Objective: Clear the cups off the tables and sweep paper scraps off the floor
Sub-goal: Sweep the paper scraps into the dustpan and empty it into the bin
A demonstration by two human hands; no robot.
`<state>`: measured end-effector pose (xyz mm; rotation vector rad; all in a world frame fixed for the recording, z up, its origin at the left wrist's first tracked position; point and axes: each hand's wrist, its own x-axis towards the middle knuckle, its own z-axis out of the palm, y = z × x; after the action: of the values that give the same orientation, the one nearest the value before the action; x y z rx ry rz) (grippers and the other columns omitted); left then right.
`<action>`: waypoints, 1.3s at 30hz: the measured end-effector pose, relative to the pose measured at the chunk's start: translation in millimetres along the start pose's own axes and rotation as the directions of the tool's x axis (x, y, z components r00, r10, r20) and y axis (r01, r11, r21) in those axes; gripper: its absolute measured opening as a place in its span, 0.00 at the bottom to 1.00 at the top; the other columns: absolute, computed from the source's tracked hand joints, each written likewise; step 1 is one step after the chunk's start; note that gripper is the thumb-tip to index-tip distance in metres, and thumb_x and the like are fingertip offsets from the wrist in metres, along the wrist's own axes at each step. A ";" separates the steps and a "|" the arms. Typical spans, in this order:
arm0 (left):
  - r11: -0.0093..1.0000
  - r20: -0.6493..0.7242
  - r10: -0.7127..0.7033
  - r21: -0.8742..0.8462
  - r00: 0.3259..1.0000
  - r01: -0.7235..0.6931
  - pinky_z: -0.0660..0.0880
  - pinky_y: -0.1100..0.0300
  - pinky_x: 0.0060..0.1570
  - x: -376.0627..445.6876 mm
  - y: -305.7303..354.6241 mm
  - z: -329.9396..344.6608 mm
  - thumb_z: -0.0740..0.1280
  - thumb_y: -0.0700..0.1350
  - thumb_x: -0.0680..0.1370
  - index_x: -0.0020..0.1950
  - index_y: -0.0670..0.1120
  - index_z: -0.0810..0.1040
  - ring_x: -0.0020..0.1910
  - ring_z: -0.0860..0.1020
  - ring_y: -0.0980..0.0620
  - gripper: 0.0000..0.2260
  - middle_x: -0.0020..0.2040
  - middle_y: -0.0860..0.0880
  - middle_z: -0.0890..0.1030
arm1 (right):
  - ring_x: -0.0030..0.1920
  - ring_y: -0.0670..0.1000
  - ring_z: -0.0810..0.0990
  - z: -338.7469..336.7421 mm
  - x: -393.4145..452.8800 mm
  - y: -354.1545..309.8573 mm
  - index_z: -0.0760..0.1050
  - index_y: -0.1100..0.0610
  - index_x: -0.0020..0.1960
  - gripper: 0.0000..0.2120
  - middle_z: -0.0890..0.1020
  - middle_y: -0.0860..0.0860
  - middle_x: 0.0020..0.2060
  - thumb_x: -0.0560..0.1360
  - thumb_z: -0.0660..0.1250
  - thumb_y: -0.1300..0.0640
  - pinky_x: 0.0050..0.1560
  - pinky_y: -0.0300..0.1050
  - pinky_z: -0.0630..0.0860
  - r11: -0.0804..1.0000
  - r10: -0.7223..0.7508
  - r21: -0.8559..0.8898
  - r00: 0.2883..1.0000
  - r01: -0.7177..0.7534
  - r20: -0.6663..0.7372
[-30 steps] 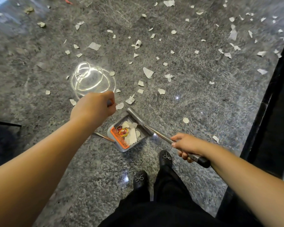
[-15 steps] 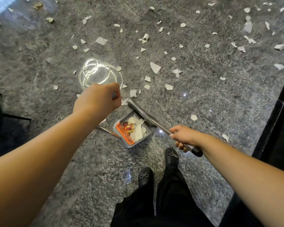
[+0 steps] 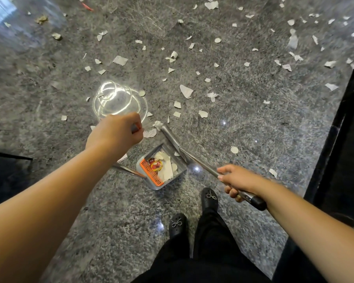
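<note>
The dustpan (image 3: 161,170) sits on the grey floor (image 3: 243,127), just in front of the person's black shoes (image 3: 209,198). Some torn paper and an orange comb strip already lie inside it. To do this sweep well, I think the pan's open edge should stay flat on the floor, and the broom (image 3: 172,137) should pull the near scraps toward the pan in short, gentle strokes so the light paper does not fly away.

The left hand (image 3: 116,132) is above and left of the dustpan. Its fingers (image 3: 131,123) are curled tight round a thin handle, which looks like the pan's long handle. The right hand (image 3: 236,180) is to the right of the dustpan, with its fingers wrapped round the metal broom pole.

Many paper scraps (image 3: 186,91) lie beyond the dustpan, far and near. One big scrap touches the broom's end. No cups or tabletop show here.
</note>
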<state>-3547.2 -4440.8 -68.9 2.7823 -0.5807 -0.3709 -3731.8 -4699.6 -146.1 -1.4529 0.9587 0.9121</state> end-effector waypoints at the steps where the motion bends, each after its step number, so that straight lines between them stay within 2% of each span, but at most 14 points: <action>1: 1.000 0.004 0.000 -0.012 1.000 0.000 0.79 0.50 0.37 -1.9 -0.4 -0.4 0.69 0.50 0.76 0.45 0.52 0.77 0.34 0.77 0.44 0.03 0.35 0.48 0.79 | 0.18 0.45 0.67 -1.6 -2.4 4.5 0.63 0.50 0.71 0.18 0.71 0.53 0.28 0.82 0.57 0.58 0.21 0.35 0.65 1.000 0.000 0.018 1.000 0.000 -0.019; 6: 0.998 -0.010 0.004 -0.066 1.000 -0.005 0.77 0.53 0.36 -10.1 0.2 -2.2 0.71 0.47 0.74 0.41 0.51 0.79 0.31 0.75 0.46 0.04 0.31 0.51 0.77 | 0.17 0.45 0.66 -13.2 -10.9 26.9 0.63 0.51 0.71 0.18 0.71 0.55 0.29 0.82 0.58 0.58 0.21 0.35 0.65 0.994 -0.007 0.105 0.994 0.019 -0.111; 9: 0.997 -0.006 0.048 -0.064 0.999 -0.048 0.78 0.51 0.38 -12.1 11.4 0.8 0.72 0.47 0.74 0.43 0.51 0.80 0.34 0.77 0.44 0.03 0.34 0.48 0.80 | 0.18 0.46 0.65 -20.9 -16.8 39.9 0.62 0.52 0.73 0.20 0.70 0.55 0.29 0.82 0.58 0.59 0.22 0.35 0.65 0.985 0.003 0.171 0.987 0.025 -0.158; 13: 0.992 0.048 0.128 -0.029 0.991 -0.127 0.78 0.54 0.37 -2.1 37.6 7.6 0.70 0.49 0.75 0.44 0.51 0.79 0.34 0.78 0.45 0.03 0.33 0.49 0.79 | 0.17 0.46 0.65 -32.9 -26.4 58.4 0.62 0.52 0.73 0.20 0.70 0.56 0.30 0.82 0.58 0.59 0.21 0.35 0.65 0.967 0.024 0.252 0.976 0.032 -0.215; 15: 0.983 0.072 0.183 -0.002 0.980 -0.183 0.79 0.52 0.38 4.1 54.5 11.7 0.70 0.50 0.75 0.44 0.51 0.79 0.35 0.78 0.44 0.04 0.33 0.48 0.80 | 0.18 0.46 0.66 -41.7 -31.3 68.1 0.62 0.53 0.72 0.19 0.71 0.56 0.31 0.82 0.58 0.60 0.21 0.35 0.65 0.963 0.033 0.268 0.969 0.034 -0.244; 18: 0.974 0.077 0.226 0.007 0.971 -0.227 0.80 0.50 0.38 10.9 78.5 17.5 0.69 0.50 0.75 0.43 0.52 0.78 0.35 0.78 0.45 0.03 0.34 0.48 0.80 | 0.18 0.46 0.66 -56.8 -36.0 84.7 0.62 0.54 0.73 0.20 0.70 0.56 0.31 0.82 0.58 0.60 0.21 0.35 0.65 0.952 0.046 0.304 0.961 0.041 -0.274; 20: 0.968 0.072 0.253 -0.016 0.965 -0.252 0.79 0.53 0.38 15.9 94.5 19.7 0.70 0.50 0.74 0.42 0.53 0.78 0.34 0.78 0.46 0.03 0.33 0.49 0.80 | 0.19 0.46 0.66 -66.7 -38.2 96.0 0.62 0.54 0.74 0.21 0.71 0.56 0.31 0.82 0.58 0.60 0.21 0.36 0.66 0.944 0.054 0.326 0.957 0.044 -0.285; 25: 0.934 0.041 0.356 -0.040 0.933 -0.355 0.73 0.58 0.33 36.8 148.4 26.5 0.71 0.49 0.74 0.41 0.52 0.78 0.33 0.77 0.47 0.04 0.31 0.52 0.79 | 0.18 0.46 0.66 -98.3 -37.8 119.0 0.63 0.57 0.72 0.19 0.71 0.56 0.30 0.81 0.58 0.61 0.21 0.35 0.65 0.914 0.066 0.400 0.950 0.065 -0.306; 28: 0.913 0.078 0.406 -0.070 0.911 -0.401 0.77 0.53 0.36 51.7 192.9 37.5 0.70 0.49 0.74 0.42 0.51 0.77 0.34 0.78 0.45 0.04 0.33 0.50 0.79 | 0.20 0.47 0.67 -124.4 -33.8 131.1 0.63 0.56 0.73 0.20 0.72 0.56 0.29 0.81 0.58 0.61 0.21 0.36 0.66 0.908 0.089 0.414 0.942 0.057 -0.325; 33: 0.878 0.177 0.472 0.001 0.864 -0.479 0.79 0.49 0.37 80.6 267.8 60.3 0.66 0.47 0.77 0.45 0.50 0.75 0.36 0.78 0.44 0.02 0.37 0.47 0.81 | 0.18 0.46 0.66 -173.6 -25.1 145.1 0.62 0.51 0.73 0.21 0.70 0.55 0.30 0.81 0.58 0.60 0.22 0.35 0.65 0.875 0.154 0.484 0.937 0.018 -0.314; 39: 0.853 0.230 0.494 0.056 0.838 -0.519 0.79 0.52 0.34 113.8 318.4 78.5 0.66 0.47 0.77 0.43 0.51 0.74 0.33 0.78 0.48 0.04 0.34 0.50 0.79 | 0.19 0.46 0.66 -227.7 -11.6 143.5 0.62 0.52 0.73 0.21 0.70 0.54 0.30 0.81 0.57 0.61 0.22 0.36 0.65 0.880 0.153 0.475 0.942 0.008 -0.299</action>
<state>-3581.6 -4786.2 -63.3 2.5645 -1.3935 -0.5193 -3863.7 -4933.4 -168.7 -1.1652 1.3845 0.4401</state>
